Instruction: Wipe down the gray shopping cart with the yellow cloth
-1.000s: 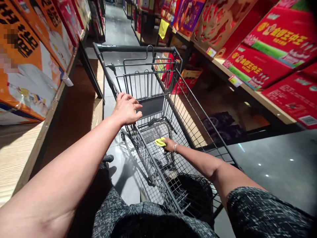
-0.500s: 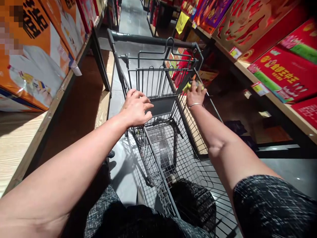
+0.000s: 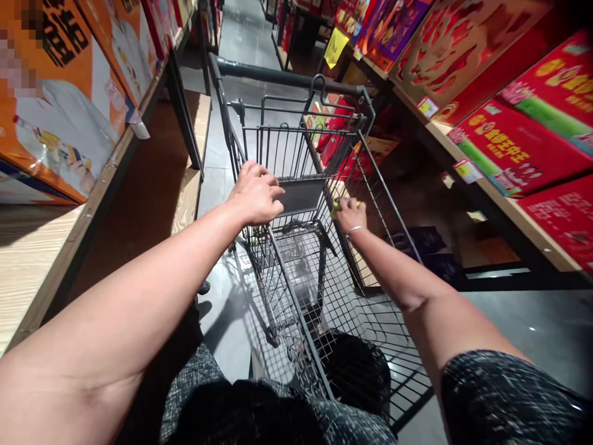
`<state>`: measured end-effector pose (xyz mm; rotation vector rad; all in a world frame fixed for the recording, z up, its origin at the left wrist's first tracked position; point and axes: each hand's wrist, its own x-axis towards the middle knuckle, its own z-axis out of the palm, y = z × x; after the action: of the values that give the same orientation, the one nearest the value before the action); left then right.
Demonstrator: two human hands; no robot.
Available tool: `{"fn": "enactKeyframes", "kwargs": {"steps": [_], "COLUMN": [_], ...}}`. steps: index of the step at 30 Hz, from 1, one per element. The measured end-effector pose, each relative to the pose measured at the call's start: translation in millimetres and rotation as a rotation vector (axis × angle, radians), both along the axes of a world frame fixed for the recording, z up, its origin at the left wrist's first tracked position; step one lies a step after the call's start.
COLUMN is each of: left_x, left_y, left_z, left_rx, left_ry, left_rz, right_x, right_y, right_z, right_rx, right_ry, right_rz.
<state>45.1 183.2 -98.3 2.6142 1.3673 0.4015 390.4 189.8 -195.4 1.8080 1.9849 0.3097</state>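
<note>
A dark metal shopping cart (image 3: 296,303) stands in front of me, its handle bar at the far end. My left hand (image 3: 256,193) rests on the cart's left side rail, palm down, fingers slightly apart and curved. Inside the basket, near the child-seat panel (image 3: 299,196), my right hand (image 3: 352,214) has its fingers wrapped round a small yellow-green item (image 3: 336,208), mostly hidden by the hand. A bracelet circles the right wrist. The basket's wire floor shows below both hands.
Orange boxes (image 3: 60,117) fill the wooden shelf on the left. Red gift boxes (image 3: 503,148) line the right shelf (image 3: 500,198), with price tags along its edge. A yellow tag (image 3: 336,47) hangs farther back. Grey floor (image 3: 245,37) runs between the shelves.
My right hand has moved down and slightly left, from the cart's right rail into the basket, with the yellow-green item. My left hand stays on the left rail.
</note>
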Motion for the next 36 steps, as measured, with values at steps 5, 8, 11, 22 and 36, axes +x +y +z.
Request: {"fn": "enactKeyframes", "kwargs": {"steps": [5,8,11,22,36], "left_x": [6.8,16.4,28.7,40.8,24.4], "left_y": [-4.3,-20.8,-48.9,-108.7,-48.6], "left_z": [9.6,14.4,15.2,-5.3,-6.3], "left_rx": [-0.053,-0.092,-0.098,-0.047,-0.060], "left_ry": [0.130,0.225,0.290,0.111,0.266], "left_rz": [0.041,0.025,0.006,-0.031,-0.013], "right_x": [19.8,19.4,11.5,25.7,16.0], "right_y": [-10.4,-55.4,-109.1,-104.2,-125.1], "right_z": [70.4,47.6,1.8,46.8,5.9], "right_rx": [0.316,0.089,-0.295,-0.154,-0.433], "right_ry": [-0.028,-0.081,-0.137,-0.164,-0.129], "right_rz": [-0.003,0.010,0.021,0.076,0.167]}}
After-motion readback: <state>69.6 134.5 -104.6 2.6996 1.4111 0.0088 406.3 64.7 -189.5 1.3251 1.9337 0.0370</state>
